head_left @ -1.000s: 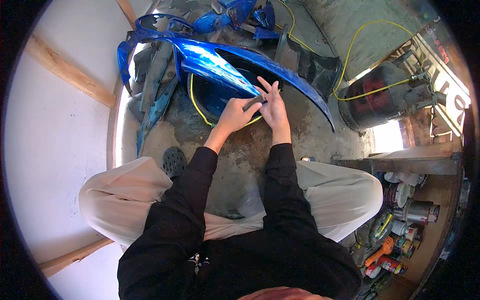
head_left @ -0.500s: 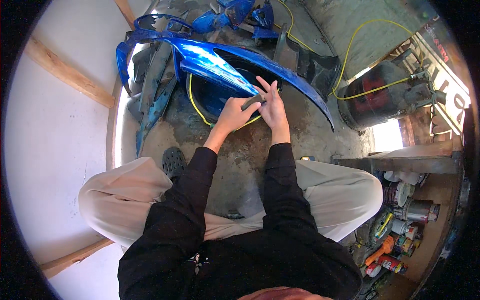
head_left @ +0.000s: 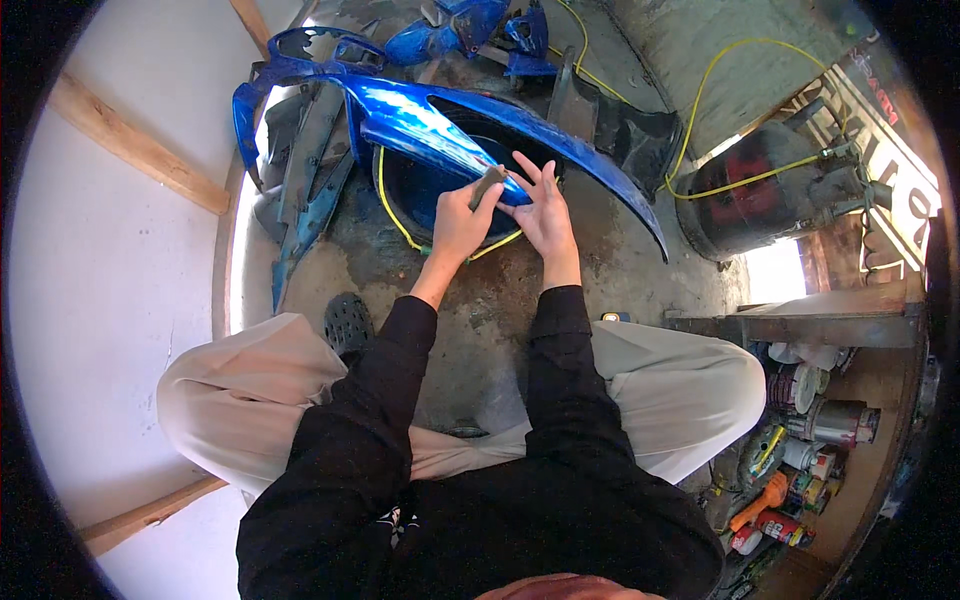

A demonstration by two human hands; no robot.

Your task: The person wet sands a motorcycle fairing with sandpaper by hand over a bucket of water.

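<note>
My left hand (head_left: 461,219) is closed around a small grey-brown pad (head_left: 487,186) that looks like folded sandpaper. It lies against the lower tip of a glossy blue motorcycle fairing panel (head_left: 408,112). Just to the right, my right hand (head_left: 544,217) is at the same tip, palm turned up, fingers spread and thumb beside the edge; some of its fingertips are hidden by the panel. Beneath the tip sits a dark round basin (head_left: 405,205) with a yellow rim. The panel's long curved arm (head_left: 600,172) sweeps out to the right over the basin.
More blue body panels (head_left: 440,38) lie at the back, with dark panels (head_left: 310,170) on the left. A tank (head_left: 760,190) with a yellow hose (head_left: 700,95) stands right. Cans (head_left: 832,422) fill a low shelf at lower right. A white wall (head_left: 110,290) borders the left.
My left hand has moved slightly up and left with the pad, along the panel's tip. My right hand and the panel have hardly moved.
</note>
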